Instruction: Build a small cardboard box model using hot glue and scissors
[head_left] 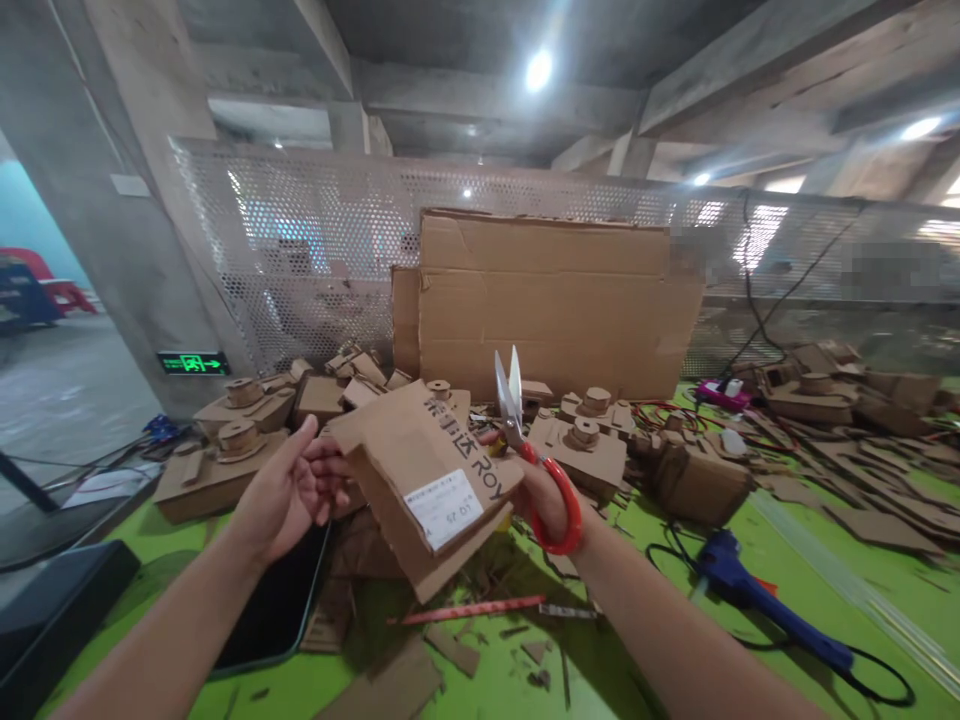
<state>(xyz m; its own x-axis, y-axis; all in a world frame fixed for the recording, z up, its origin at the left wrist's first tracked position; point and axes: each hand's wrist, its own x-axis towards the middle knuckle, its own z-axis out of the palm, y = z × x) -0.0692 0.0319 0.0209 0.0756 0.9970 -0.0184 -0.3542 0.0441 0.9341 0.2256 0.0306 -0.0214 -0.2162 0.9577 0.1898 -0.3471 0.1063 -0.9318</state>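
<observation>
A bent piece of brown cardboard (397,440) with black printing and a white label is held up over the green table. My right hand (544,495) grips its right side, with some fingers hidden behind it. That same hand carries scissors (512,410) with red handles, their blades slightly parted and pointing up. My left hand (289,490) is beside the cardboard's left edge, thumb raised and fingers loosely curved, apparently holding nothing. Under the cardboard lie a red patterned pencil (472,610) and cardboard scraps (454,650).
A dark tablet-like panel (274,610) lies at left. A blue glue gun (772,600) with its cord rests at right. Cardboard models (214,470) stand along the back, before a large cardboard sheet (547,310) and a perforated screen (315,220). Cardboard strips (877,525) cover the right side.
</observation>
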